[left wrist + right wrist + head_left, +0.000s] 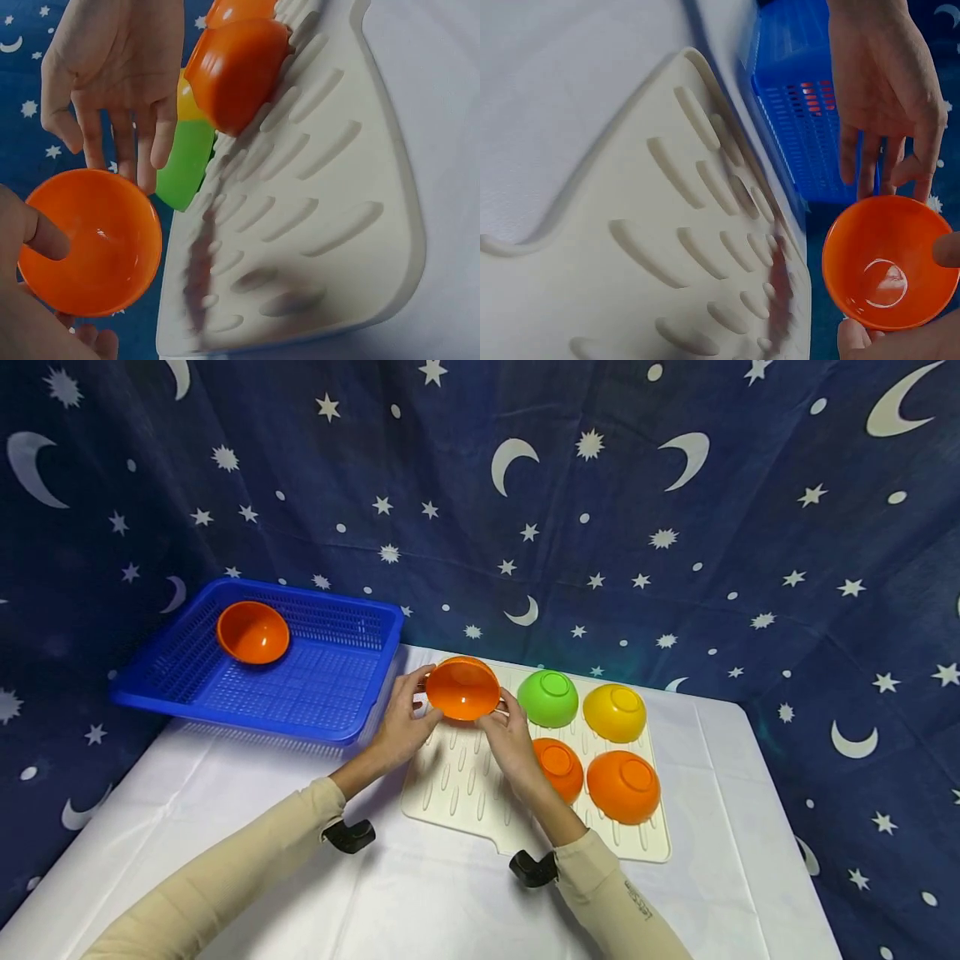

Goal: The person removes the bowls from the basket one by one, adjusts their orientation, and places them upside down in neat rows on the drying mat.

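Note:
Above the far left part of a cream ridged drying mat (461,793), an orange bowl (462,693) is held up between both hands, its inside facing the head camera. My left hand (403,725) grips its left side; in the left wrist view the thumb (49,238) lies over the inside. On the opposite side my right hand (516,747) holds the rim, thumb (946,249) inside in the right wrist view. Right of the hands, upside down on the mat, sit a green bowl (549,700), a yellow bowl (615,713) and two orange bowls (624,787), one partly behind the right hand.
At the left stands a blue perforated basket (300,693), with one more orange bowl (253,633) tilted inside against its back-left side. A white cloth (420,902) covers the table. Behind it hangs a dark blue curtain (465,468) with moons and stars.

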Available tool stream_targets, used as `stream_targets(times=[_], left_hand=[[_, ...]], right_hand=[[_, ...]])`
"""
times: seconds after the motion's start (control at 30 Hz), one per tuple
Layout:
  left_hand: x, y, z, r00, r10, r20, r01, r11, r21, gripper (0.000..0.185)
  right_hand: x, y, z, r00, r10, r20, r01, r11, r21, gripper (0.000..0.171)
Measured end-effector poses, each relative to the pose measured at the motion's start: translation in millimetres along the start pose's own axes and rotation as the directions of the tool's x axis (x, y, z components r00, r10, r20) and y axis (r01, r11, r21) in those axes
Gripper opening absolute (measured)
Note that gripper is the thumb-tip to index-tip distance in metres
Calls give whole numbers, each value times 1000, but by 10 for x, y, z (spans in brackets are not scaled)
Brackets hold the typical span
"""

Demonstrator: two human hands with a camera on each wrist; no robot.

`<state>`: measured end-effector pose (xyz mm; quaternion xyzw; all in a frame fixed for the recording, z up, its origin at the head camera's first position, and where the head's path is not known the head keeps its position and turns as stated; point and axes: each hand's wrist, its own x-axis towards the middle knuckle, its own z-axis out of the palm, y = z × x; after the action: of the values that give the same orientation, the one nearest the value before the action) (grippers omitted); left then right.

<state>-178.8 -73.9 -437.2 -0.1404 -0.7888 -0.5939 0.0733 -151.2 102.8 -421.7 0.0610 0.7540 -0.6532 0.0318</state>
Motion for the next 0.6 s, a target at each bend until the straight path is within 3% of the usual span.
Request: stream_targets(times=[0.2, 0.37, 0.5, 0.6], left_hand=[[47, -37, -18, 996, -83, 30, 83, 997, 10, 65], [89, -132, -18, 988, -116, 101, 123, 990, -67, 56], [95, -211, -3, 969, -186, 163, 202, 976, -87, 55], [84, -237, 4, 958, -227, 176, 235, 972, -21, 61]], right_hand=[[75, -3, 65, 999, 46, -4, -46, 998, 41, 71], [179, 92, 131, 997, 67, -42, -64, 996, 61, 70], [237, 187, 219, 991, 117, -69, -120, 992, -35, 74], [232, 235, 278, 990, 121, -73, -131, 980, -150, 83]])
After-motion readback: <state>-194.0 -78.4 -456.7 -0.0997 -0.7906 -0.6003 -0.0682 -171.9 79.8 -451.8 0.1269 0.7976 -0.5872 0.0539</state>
